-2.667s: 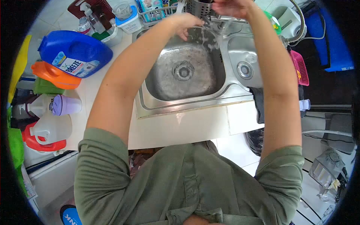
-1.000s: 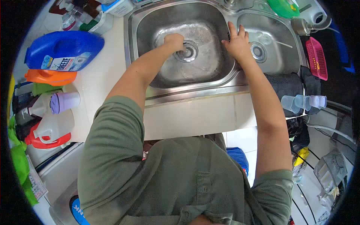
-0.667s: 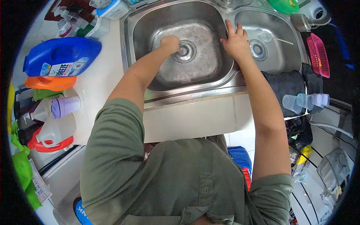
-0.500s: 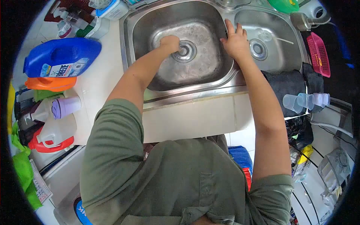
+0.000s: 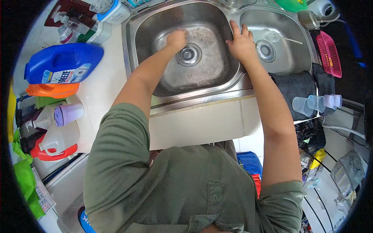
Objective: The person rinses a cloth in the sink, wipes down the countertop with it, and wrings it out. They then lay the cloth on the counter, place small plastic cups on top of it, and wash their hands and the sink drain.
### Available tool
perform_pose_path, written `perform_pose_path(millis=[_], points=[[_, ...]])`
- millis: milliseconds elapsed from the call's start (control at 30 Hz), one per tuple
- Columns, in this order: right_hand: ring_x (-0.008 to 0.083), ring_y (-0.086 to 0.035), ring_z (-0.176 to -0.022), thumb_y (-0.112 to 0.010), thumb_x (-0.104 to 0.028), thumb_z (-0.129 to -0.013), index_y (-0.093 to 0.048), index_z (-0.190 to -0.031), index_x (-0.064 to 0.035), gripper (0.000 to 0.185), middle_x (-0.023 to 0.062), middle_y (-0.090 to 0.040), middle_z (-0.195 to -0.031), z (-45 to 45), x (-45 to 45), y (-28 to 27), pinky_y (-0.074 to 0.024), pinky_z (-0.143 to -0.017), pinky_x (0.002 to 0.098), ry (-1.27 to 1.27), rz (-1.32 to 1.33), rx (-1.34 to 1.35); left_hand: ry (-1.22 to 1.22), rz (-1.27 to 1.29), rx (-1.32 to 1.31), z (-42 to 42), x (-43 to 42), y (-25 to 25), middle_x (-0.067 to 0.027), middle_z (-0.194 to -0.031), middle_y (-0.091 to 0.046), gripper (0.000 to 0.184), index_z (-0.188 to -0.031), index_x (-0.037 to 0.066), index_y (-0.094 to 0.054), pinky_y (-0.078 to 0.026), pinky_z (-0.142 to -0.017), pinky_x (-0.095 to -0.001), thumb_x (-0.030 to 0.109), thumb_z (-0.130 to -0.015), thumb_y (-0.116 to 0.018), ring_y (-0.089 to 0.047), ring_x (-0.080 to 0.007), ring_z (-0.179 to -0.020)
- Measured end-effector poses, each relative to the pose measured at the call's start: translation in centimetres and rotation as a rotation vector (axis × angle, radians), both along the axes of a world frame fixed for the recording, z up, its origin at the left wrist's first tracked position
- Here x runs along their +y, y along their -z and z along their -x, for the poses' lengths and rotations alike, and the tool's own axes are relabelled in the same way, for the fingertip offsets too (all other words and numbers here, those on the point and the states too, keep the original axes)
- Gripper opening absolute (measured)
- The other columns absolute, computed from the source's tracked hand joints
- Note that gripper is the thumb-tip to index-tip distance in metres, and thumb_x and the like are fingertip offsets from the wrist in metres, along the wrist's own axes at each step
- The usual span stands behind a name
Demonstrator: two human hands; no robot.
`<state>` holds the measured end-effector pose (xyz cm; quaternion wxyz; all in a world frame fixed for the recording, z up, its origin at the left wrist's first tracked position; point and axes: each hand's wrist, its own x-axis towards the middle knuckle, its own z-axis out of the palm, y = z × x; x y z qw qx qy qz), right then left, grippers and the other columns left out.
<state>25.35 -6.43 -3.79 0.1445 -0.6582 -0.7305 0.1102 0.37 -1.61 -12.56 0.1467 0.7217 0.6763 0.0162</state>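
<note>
My left hand [image 5: 177,39] is down in the large sink basin [image 5: 210,73], just above and left of its drain [image 5: 189,54]. Its fingers are curled closed, and whatever they may hold is hidden. My right hand [image 5: 241,43] rests on the divider between the two basins, fingers spread, holding nothing. Right of it is the small basin [image 5: 287,35], with its own drain [image 5: 265,51] and a thin white stick [image 5: 292,40] lying beside a small clear round item.
A blue detergent jug [image 5: 64,62] and a lilac cup [image 5: 69,114] stand on the left counter. Dark cloths [image 5: 297,87] lie at right under clear cups [image 5: 303,106], near a pink basket [image 5: 328,54] and a metal hose head [image 5: 309,19].
Both hands have come down from the far edge of the sink, where water was splashing. Lately my left hand has moved slightly up from beside the drain; my right hand stays on the divider.
</note>
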Motion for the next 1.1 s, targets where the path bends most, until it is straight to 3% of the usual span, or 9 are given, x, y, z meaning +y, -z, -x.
perform_pose_path(millis=[67, 267, 433, 533, 633, 667, 800, 933, 1100], points=[[0.0435, -0.031, -0.122, -0.063, -0.025, -0.077, -0.025, -0.135, -0.0269, 0.069, 0.0191, -0.028, -0.136, -0.1, 0.0, 0.1, -0.0360, -0.092, 0.0558, 0.001, -0.005, 0.004, 0.041, -0.133, -0.061, -0.1, 0.3, 0.7, -0.0106, -0.119, -0.053, 0.041, -0.112, 0.015, -0.057, -0.046, -0.084, -0.0405, 0.016, -0.071, -0.061, -0.056, -0.0294, -0.100], [0.0426, -0.031, -0.122, -0.063, -0.024, -0.077, -0.026, -0.135, -0.0270, 0.069, 0.0194, -0.028, -0.136, 0.0, 0.1, 0.3, -0.0362, -0.092, 0.0547, 0.005, -0.003, 0.006, 0.268, -0.221, -0.168, -2.1, 0.7, 2.0, -0.0154, -0.128, -0.043, 0.063, -0.127, 0.015, -0.044, -0.039, -0.094, -0.0357, 0.027, -0.070, -0.069, -0.046, -0.0317, -0.113], [0.0425, -0.031, -0.122, -0.063, -0.024, -0.076, -0.026, -0.135, -0.0269, 0.070, 0.0197, -0.029, -0.135, -0.1, 0.1, 0.3, -0.0367, -0.092, 0.0537, -0.008, -0.020, 0.032, 0.419, -0.249, -0.029, -4.3, -0.6, 2.3, -0.0143, -0.129, -0.042, 0.052, -0.122, 0.010, -0.048, -0.037, -0.096, -0.0376, 0.017, -0.074, -0.065, -0.044, -0.0335, -0.114], [0.0425, -0.032, -0.121, -0.063, -0.024, -0.076, -0.027, -0.135, -0.0265, 0.069, 0.0199, -0.030, -0.134, -0.1, 0.1, 0.4, -0.0370, -0.091, 0.0536, -0.008, -0.025, 0.034, 0.444, -0.100, -0.076, -5.2, -2.0, 0.6, -0.0194, -0.111, -0.053, 0.024, -0.102, 0.005, -0.059, -0.044, -0.086, -0.0389, 0.011, -0.079, -0.052, -0.053, -0.0343, -0.101], [0.0422, -0.032, -0.121, -0.064, -0.024, -0.076, -0.027, -0.135, -0.0263, 0.069, 0.0199, -0.030, -0.134, -0.1, 0.1, 0.4, -0.0372, -0.091, 0.0534, -0.007, -0.025, 0.024, 0.715, -0.055, 0.245, -5.0, -3.8, 1.3, -0.0202, -0.101, -0.055, 0.020, -0.094, 0.004, -0.059, -0.047, -0.078, -0.0396, 0.010, -0.080, -0.048, -0.056, -0.0333, -0.094], [0.0422, -0.032, -0.121, -0.064, -0.024, -0.076, -0.027, -0.135, -0.0263, 0.069, 0.0199, -0.030, -0.134, -0.1, 0.1, 0.4, -0.0372, -0.091, 0.0534, -0.007, -0.028, 0.026, 0.660, -0.131, 0.166, -4.9, -4.4, 1.9, -0.0198, -0.093, -0.057, 0.014, -0.082, 0.002, -0.061, -0.049, -0.073, -0.0398, 0.006, -0.077, -0.048, -0.058, -0.0335, -0.087], [0.0421, -0.032, -0.122, -0.063, -0.023, -0.076, -0.027, -0.135, -0.0265, 0.069, 0.0198, -0.030, -0.134, -0.3, 0.1, 0.4, -0.0367, -0.092, 0.0533, -0.010, -0.014, 0.034, 0.555, 0.052, 0.122, -4.3, -5.9, 0.2, -0.0167, -0.084, -0.063, 0.012, -0.077, 0.002, -0.065, -0.050, -0.069, -0.0361, 0.004, -0.070, -0.055, -0.062, -0.0276, -0.075], [0.0435, -0.032, -0.121, -0.063, -0.023, -0.077, -0.026, -0.135, -0.0267, 0.069, 0.0195, -0.030, -0.134, -0.2, 0.3, 0.7, -0.0370, -0.092, 0.0533, -0.007, -0.027, 0.034, 0.476, 0.325, -0.458, -1.8, -5.1, -6.0, -0.0080, -0.071, -0.064, 0.017, -0.079, 0.008, -0.067, -0.047, -0.061, -0.0274, 0.010, -0.063, -0.071, -0.061, -0.0157, -0.067], [0.0450, -0.033, -0.120, -0.063, -0.024, -0.076, -0.026, -0.135, -0.0268, 0.069, 0.0201, -0.033, -0.132, -0.3, 0.1, 0.9, -0.0388, -0.090, 0.0533, -0.026, -0.028, 0.034, 0.222, 0.152, -0.418, 0.1, -5.5, -15.2, -0.0040, -0.071, -0.064, 0.011, -0.080, 0.006, -0.066, -0.047, -0.062, -0.0250, 0.010, -0.070, -0.069, -0.059, -0.0107, -0.065]])
